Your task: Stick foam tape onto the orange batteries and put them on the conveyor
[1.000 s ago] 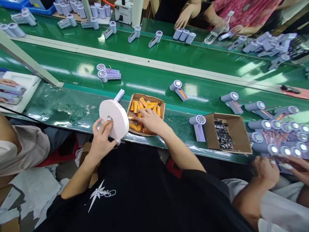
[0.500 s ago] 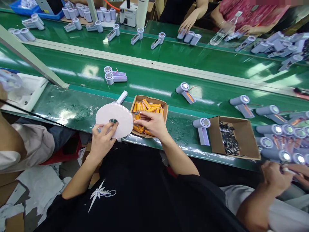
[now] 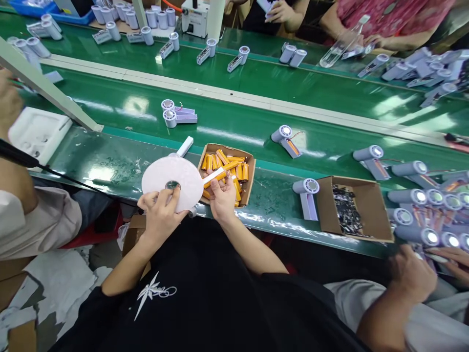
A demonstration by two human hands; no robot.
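My left hand (image 3: 163, 210) grips a flat, round white roll (image 3: 156, 173), its fingertips at the hole in the middle. It looks like a roll of adhesive tape. From behind its far edge sticks out a pale fan handle (image 3: 185, 146); the rest is hidden. My right hand (image 3: 224, 199), palm turned up, holds an orange battery (image 3: 230, 167) with a white strip (image 3: 214, 177) along it. This battery is over a cardboard box (image 3: 252, 188) of several orange batteries (image 3: 210, 161), close to the roll's right edge.
Two lilac fan bodies (image 3: 170, 118) lie on the green conveyor (image 3: 227, 127), another (image 3: 282, 133) farther right. A fan body (image 3: 306, 187) stands beside a box of small dark parts (image 3: 373, 210). A co-worker's hand (image 3: 414, 274) is at right, near many fans. A white tray (image 3: 40, 129) lies left.
My right hand has turned palm up and drawn an orange battery with a white strip above the box. The left hand stays on the roll. Across the line, a co-worker has lifted a fan body.
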